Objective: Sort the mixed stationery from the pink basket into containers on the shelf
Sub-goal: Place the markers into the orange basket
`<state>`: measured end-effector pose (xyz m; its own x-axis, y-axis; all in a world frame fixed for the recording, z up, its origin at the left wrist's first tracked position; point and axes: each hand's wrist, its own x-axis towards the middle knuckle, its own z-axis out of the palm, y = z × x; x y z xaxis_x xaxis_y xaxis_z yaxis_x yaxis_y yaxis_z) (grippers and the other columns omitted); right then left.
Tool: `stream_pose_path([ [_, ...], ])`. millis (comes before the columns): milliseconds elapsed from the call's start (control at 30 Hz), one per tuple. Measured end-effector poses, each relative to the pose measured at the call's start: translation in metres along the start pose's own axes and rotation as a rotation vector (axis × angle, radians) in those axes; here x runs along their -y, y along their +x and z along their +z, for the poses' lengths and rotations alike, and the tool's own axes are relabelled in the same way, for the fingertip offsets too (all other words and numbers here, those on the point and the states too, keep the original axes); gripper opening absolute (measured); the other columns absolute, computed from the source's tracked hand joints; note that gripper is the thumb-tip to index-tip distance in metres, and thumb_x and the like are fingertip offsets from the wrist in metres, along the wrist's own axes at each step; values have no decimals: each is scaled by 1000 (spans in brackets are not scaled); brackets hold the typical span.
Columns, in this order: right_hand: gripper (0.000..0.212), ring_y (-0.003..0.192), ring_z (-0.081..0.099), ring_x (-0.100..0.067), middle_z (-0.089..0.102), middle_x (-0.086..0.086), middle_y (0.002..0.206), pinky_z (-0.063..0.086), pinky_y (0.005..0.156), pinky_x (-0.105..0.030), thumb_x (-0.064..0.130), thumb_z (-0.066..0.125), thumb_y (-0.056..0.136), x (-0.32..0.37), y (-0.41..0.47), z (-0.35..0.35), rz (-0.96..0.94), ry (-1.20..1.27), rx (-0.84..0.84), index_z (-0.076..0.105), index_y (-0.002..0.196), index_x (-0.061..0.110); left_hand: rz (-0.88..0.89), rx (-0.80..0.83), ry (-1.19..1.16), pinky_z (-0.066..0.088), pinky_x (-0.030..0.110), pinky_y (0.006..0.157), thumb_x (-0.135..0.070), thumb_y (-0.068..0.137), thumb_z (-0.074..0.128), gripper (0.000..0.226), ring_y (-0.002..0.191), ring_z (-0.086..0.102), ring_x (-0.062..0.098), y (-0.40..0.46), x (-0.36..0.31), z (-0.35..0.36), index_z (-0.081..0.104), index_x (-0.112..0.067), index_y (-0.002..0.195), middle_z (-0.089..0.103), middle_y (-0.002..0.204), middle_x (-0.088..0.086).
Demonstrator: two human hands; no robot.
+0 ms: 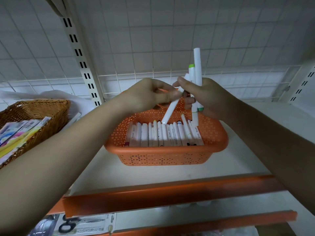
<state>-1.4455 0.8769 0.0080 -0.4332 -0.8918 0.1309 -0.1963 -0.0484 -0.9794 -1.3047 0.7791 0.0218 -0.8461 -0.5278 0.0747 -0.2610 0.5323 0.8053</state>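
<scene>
Both hands hold white markers above an orange basket on the shelf.

The left hand (153,95) pinches one slanted white marker (170,109) between thumb and curled fingers, its lower end pointing down at the row of markers (163,135) lying side by side in the orange perforated basket (163,155) directly under the hands. The right hand (204,97), touching the left at the fingertips, grips a bunch of upright markers (196,68); one has a green cap at the top, and the tallest stands well above the fingers. The basket sits on the white shelf (95,167), just below and in front of both hands. Well to the left of the left forearm, a wicker basket (39,109) holds colourful packaged stationery. An orange shelf edge (153,193) runs beneath the forearms, nearer the person.
</scene>
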Motion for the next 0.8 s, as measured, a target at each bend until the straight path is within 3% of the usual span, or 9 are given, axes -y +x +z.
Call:
stream_pose_path([
  [100, 30, 42, 41, -3, 47, 1, 60, 39, 43, -18, 31, 49, 96, 4, -2, 6, 17, 148, -57, 56, 109, 4, 37, 52, -1, 56, 23, 79, -17, 75, 76, 25, 78, 69, 13, -4, 4, 2, 70, -19, 99, 74, 85, 4],
  [200, 19, 41, 37, -4, 47, -1, 62, 35, 41, -18, 30, 46, 99, 13, 0, 3, 37, 372, -158, 53, 94, 13, 58, 12, -29, 56, 21, 69, -8, 75, 75, 16, 71, 68, 14, -4, 11, 1, 68, -13, 89, 72, 76, 2],
  [267, 19, 48, 46, -7, 54, -1, 67, 41, 47, -21, 29, 48, 98, 15, 3, -2, 77, 454, -194, 55, 89, 13, 70, 2, -29, 54, 20, 64, -8, 79, 73, 10, 64, 65, 11, -5, 14, -1, 64, -9, 79, 68, 66, -2],
  [367, 33, 68, 51, -10, 55, 1, 75, 44, 63, -27, 41, 47, 96, 12, 7, -9, 131, 191, -283, 67, 81, 20, 0, 8, -119, 59, 36, 77, -17, 87, 64, 25, 82, 70, 26, -5, 17, -3, 61, 3, 102, 69, 87, 19],
  [467, 40, 68, 45, -12, 45, 2, 72, 42, 63, -25, 45, 44, 96, 7, 9, -16, 117, -1, -260, 72, 80, 22, -67, 15, -312, 59, 31, 68, -19, 89, 60, 39, 75, 71, 20, -6, 17, -4, 51, -6, 125, 69, 80, 11],
  [567, 29, 64, 51, -14, 52, -2, 74, 45, 57, -23, 31, 52, 96, -2, 11, -21, 39, -258, -136, 63, 109, 8, -120, 12, -153, 58, 24, 63, -12, 84, 68, 75, 66, 70, 17, -3, 23, -5, 26, -27, 144, 69, 84, 7],
  [633, 30, 57, 55, -9, 62, -3, 75, 43, 48, -20, 25, 53, 95, -11, 10, -19, -14, -385, -107, 48, 122, 12, -208, 119, -16, 59, 26, 65, -5, 81, 70, 93, 71, 71, 21, -1, 28, -4, 12, -33, 148, 67, 99, 15],
  [700, 27, 57, 56, -9, 67, -5, 79, 41, 44, -17, 25, 53, 96, -17, 10, -15, -34, -433, -104, 47, 120, 15, -289, 211, 89, 59, 25, 66, -7, 78, 74, 92, 74, 71, 21, 0, 33, 0, 18, -26, 149, 65, 103, 16],
  [800, 22, 54, 54, -9, 65, -11, 81, 38, 40, -13, 24, 50, 97, -16, 11, -13, 0, -416, -65, 60, 106, 7, -343, 266, 377, 57, 24, 67, -27, 82, 72, 53, 72, 68, 13, 0, 40, 2, 51, -10, 128, 66, 92, 6],
])
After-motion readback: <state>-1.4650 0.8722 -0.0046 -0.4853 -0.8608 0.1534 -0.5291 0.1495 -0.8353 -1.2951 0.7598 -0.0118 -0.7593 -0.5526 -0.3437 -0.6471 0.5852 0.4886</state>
